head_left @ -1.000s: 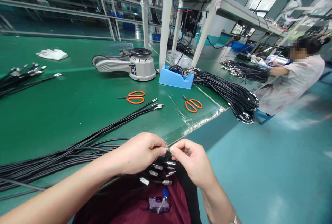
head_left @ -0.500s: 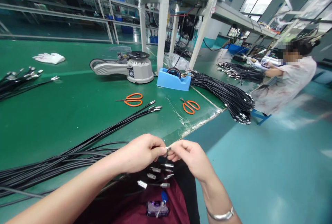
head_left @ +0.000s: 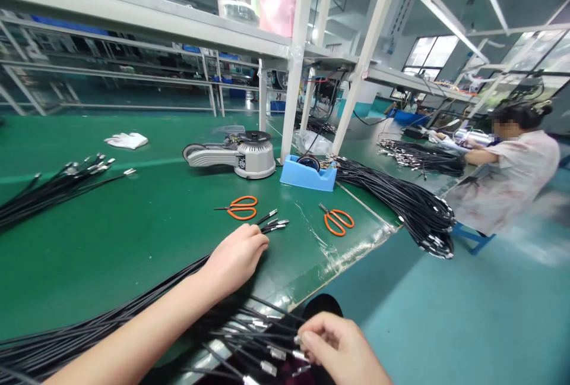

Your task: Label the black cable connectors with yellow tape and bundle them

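My left hand [head_left: 240, 257] lies over a bundle of black cables on the green table, its fingers curled closed round cable near the ends. Metal-tipped cable ends [head_left: 276, 224] stick out just beyond those fingers. Lower down, at the table's front edge, my right hand [head_left: 332, 343] pinches a black cable by its silver connector [head_left: 298, 340] between thumb and fingers. More cables with silver connectors [head_left: 268, 367] hang over the edge above my lap, beside the right hand.
Two orange-handled scissors [head_left: 243, 208] [head_left: 339, 221] lie ahead, before a grey tape dispenser machine [head_left: 256, 156] and a blue tape holder [head_left: 308, 174]. Black cable bundles [head_left: 396, 195] lie right, another [head_left: 57, 186] left, near a white glove [head_left: 126, 140]. A person [head_left: 516, 165] sits at far right.
My hands have parted. The left has left the shared connector and moved forward onto the cables on the table; the right is lower, pinching a connector. The view has tilted up.
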The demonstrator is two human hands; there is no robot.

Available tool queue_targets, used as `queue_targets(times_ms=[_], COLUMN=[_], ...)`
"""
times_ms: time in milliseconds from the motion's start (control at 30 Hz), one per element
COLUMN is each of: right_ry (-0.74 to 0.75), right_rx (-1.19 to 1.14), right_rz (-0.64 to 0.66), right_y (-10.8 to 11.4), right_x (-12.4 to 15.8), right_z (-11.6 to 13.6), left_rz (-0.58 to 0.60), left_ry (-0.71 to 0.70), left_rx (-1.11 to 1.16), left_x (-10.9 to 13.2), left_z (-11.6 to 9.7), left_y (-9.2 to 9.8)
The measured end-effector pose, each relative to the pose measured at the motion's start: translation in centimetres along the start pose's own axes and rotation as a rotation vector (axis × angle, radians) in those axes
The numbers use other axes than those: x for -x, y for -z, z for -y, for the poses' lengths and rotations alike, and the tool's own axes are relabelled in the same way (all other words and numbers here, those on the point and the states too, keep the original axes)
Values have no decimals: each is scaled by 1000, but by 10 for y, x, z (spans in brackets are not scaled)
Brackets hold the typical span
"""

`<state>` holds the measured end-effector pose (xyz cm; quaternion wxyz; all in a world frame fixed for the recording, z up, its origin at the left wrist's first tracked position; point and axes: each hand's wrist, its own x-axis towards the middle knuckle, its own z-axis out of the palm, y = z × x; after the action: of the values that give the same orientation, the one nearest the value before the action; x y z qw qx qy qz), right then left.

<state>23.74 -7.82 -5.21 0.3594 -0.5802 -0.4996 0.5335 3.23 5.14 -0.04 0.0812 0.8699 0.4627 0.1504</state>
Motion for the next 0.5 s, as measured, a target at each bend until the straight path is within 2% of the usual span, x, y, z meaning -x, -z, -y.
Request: queue_targets(times_ms=[67,133,233,367,500], right_ry=[-13,-7,25,114,228], right_rx=[57,53,13,-93,-194], right_rz=[1,-55,-128,-182,-238], right_y=[7,16,30,33,20], right_x=[-1,-2,-5,-26,-67], right_z=[-7,-7,2,25,50], left_rz=[-7,-18,-31,-23,32], left_ry=[1,15,34,74,134], left_rx=[-23,-30,11,166,393], left_x=[-17,-31,-38,-30,-14], left_z=[10,15,18,12,-3], left_y=[-9,-15,-16,-9,1])
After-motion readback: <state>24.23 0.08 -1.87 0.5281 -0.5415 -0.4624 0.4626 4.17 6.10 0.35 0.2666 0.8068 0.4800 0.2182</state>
